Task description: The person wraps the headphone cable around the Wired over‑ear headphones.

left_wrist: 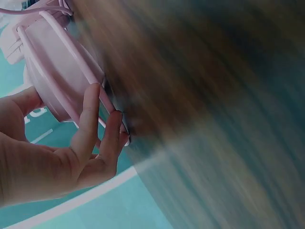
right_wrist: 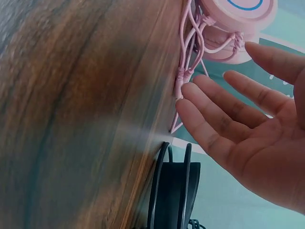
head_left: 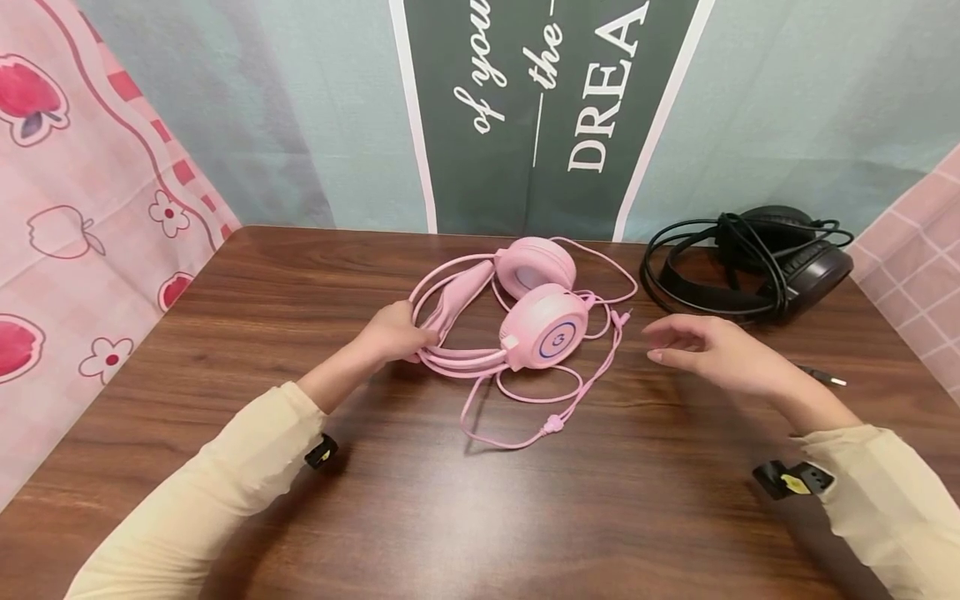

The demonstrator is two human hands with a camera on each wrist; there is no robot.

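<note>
Pink headphones (head_left: 546, 327) lie near the middle of the table, one ear cup toward the wall and the other, with a blue ring, facing nearer. My left hand (head_left: 393, 332) holds the headband end on the left. In the left wrist view, thumb and fingers (left_wrist: 88, 119) lie on opposite sides of the pink headband (left_wrist: 62, 67). The pink cable (head_left: 553, 423) loops loosely in front of and right of the cups. My right hand (head_left: 720, 354) hovers right of the cable with relaxed fingers and nothing in it; the right wrist view shows its open palm (right_wrist: 271, 148).
Black headphones (head_left: 813, 271) with a coiled black cable sit at the back right. A USB plug (head_left: 828, 377) lies behind the right wrist. A grey-green wall hanging with lettering (head_left: 540, 108) borders the back, pink patterned cloth (head_left: 90, 217) the left.
</note>
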